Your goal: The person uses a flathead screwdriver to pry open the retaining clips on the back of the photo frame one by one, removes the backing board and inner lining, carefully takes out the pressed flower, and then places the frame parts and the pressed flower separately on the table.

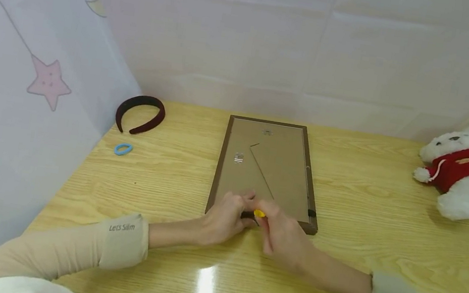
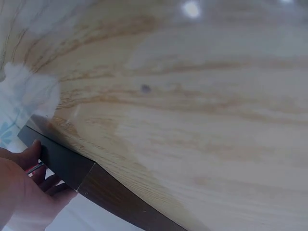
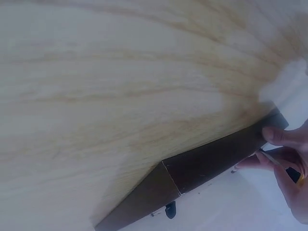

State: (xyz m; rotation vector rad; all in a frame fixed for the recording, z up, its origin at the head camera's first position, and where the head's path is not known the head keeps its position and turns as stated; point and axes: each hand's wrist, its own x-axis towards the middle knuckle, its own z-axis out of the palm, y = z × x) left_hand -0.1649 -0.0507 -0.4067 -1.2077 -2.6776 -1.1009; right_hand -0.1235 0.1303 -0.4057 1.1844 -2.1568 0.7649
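Observation:
A brown picture frame [image 1: 289, 174] lies back side up on the wooden table, its tan backing board showing two metal hangers and a slanted stand outline. My left hand [image 1: 224, 217] grips its near edge, thumb against the outer side in the left wrist view and fingers over the back. Beside it, my right hand [image 1: 287, 234] holds a small screwdriver with a yellow and black handle [image 3: 292, 174]. The slim metal shaft [image 3: 272, 159] points at the frame's near edge, its tip partly hidden by fingers. A black tab [image 1: 311, 213] sits at the frame's near right corner.
To the left on the table [image 1: 158, 176] lie a dark headband [image 1: 144, 100] and a blue hair tie [image 1: 123, 149]. A white plush toy in a red sweater [image 1: 467, 167] lies at the right edge. Pale printed cloth [image 1: 249, 43] hangs behind.

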